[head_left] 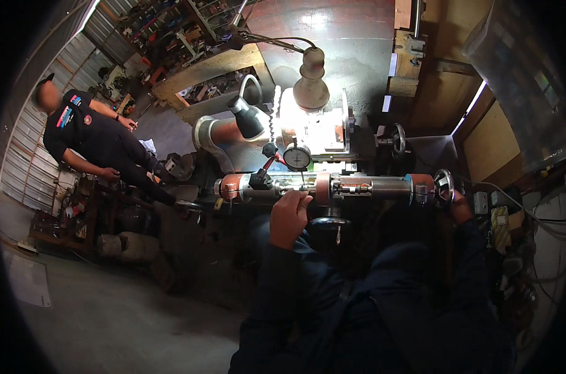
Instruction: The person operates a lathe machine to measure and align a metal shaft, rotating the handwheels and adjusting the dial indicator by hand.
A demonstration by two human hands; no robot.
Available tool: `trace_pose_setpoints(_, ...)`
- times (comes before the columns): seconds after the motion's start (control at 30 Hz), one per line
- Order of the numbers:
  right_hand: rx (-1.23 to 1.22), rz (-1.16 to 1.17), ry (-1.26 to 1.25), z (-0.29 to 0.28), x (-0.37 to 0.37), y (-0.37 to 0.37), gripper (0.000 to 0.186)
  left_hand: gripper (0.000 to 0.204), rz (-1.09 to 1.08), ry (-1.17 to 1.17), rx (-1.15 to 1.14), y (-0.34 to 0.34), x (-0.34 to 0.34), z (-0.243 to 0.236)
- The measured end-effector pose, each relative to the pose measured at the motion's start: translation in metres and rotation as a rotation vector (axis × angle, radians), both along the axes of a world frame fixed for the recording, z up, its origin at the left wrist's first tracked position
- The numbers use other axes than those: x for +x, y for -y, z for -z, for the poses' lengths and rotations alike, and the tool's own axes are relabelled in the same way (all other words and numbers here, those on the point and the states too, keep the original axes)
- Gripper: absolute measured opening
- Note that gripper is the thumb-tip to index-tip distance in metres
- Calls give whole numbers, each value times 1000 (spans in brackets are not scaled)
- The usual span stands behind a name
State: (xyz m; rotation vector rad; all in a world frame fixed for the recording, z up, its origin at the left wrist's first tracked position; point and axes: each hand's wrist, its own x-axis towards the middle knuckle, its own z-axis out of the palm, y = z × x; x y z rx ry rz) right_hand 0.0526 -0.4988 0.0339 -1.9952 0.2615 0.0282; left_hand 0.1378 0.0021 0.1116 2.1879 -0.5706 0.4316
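My left hand (pixel 288 219) is raised at the front of a machine, its fingertips pinched together against a thin shaft between centres. Whatever they hold is hidden. Just above them stands a round dial indicator (pixel 297 158) with its stem pointing down at the shaft. A black magnetic-base block (pixel 260 180) with a red-and-black arm carries the indicator. At the right end, my right hand (pixel 462 209) grips the rim of a chrome handwheel (pixel 443 187); most of its fingers are hidden. Between my hands are a reddish collar (pixel 323 189) and a grey tailstock barrel (pixel 390 189).
Two work lamps hang over the machine: a beige one (pixel 312 81) and a black one (pixel 248 118). Another handwheel (pixel 399 141) sits at the back right, and one (pixel 331 221) below the bed. A person in dark clothes (pixel 96 134) stands at the left.
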Motion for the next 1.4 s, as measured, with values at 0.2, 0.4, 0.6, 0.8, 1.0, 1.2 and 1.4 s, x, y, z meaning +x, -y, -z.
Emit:
trace_pose_setpoints(0.2, -128, 36, 188, 17, -9, 10, 20, 7, -477, 187, -419, 70, -51, 13)
trace_pose_setpoints(0.4, -287, -116, 48, -35, -30, 26, 18, 5, 406, -122, -177, 138, -81, 73)
trace_pose_setpoints(0.6, 36, -114, 17, -71, -4, 30, 16, 14, 565, -575, 195, 154, -77, 136)
trace_pose_setpoints(0.8, 78, 44, 148, -51, 36, 25, 19, 22, 485, -829, 496, 157, -72, 149)
trace_pose_setpoints(1.0, 73, -35, 98, -20, 64, 35, 22, 31, 402, -995, 580, 162, -72, 154)
trace_pose_setpoints(1.2, -423, -137, 45, -28, 43, 18, 26, 32, 395, -958, 526, 161, -73, 155)
trace_pose_setpoints(1.4, 67, -98, -3, -11, 25, 12, 27, 29, 383, -896, 507, 166, -75, 173)
